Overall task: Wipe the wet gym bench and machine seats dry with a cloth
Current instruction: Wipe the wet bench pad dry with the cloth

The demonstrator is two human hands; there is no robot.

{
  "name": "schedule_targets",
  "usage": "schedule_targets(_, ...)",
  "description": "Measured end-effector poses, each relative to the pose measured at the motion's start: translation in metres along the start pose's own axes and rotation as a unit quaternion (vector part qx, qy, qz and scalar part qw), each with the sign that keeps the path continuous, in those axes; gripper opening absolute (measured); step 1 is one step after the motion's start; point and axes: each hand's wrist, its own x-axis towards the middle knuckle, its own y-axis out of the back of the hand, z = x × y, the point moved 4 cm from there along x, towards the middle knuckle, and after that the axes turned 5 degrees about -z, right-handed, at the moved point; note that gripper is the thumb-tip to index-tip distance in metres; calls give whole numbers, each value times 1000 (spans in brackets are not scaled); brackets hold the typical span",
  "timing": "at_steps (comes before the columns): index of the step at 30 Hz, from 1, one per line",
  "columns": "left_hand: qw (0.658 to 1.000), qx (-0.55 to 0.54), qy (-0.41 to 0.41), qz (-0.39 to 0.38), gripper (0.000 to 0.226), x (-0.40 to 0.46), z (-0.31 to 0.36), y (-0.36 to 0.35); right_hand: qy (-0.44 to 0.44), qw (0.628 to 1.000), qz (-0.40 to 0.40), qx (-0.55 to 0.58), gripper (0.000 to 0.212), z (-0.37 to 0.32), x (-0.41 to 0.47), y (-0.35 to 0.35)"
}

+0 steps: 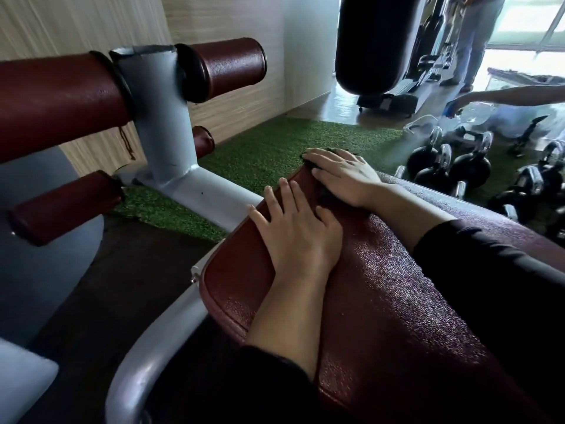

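I see left hand flat, fingers spread wide on the wet bench | right hand pressing dark cloth at its far end | kettlebells right.

Grained vinyl, painted metal, dark cloth

The bench pad is maroon pebbled vinyl, glistening along its right edge; the frame is smooth grey painted metal; a dark cloth looks matt, the turf rough.
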Motion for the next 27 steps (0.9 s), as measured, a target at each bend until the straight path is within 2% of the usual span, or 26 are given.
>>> schedule_targets(4,1000,9,-2,-2,63,2,0,-1,116,993,-7,-11,48,-10,-28,-6)
schedule_targets(7,1000,27,-1,-15,64,1,-1,-1,175,984,-21,-6,52,8,-61,-4)
schedule_targets(10,999,31,-4,-20,64,-2,0,0,169,985,-43,-11,51,44,-66,6)
schedule_targets(12,999,28,-2,-19,64,0,0,-1,141,990,-30,8,50,59,-50,12)
schedule_targets(15,1000,22,0,-20,63,1,0,-1,62,998,4,31,47,52,-13,11)
schedule_targets(17,1000,14,-1,-13,62,1,0,-1,41,999,12,6,46,33,5,4)
schedule_targets(21,1000,4,1,-6,61,2,-1,-2,99,995,4,11,46,9,2,-5)
schedule_targets(27,999,24,-1,-23,65,1,-1,-3,219,975,-27,26,50,30,-52,2)
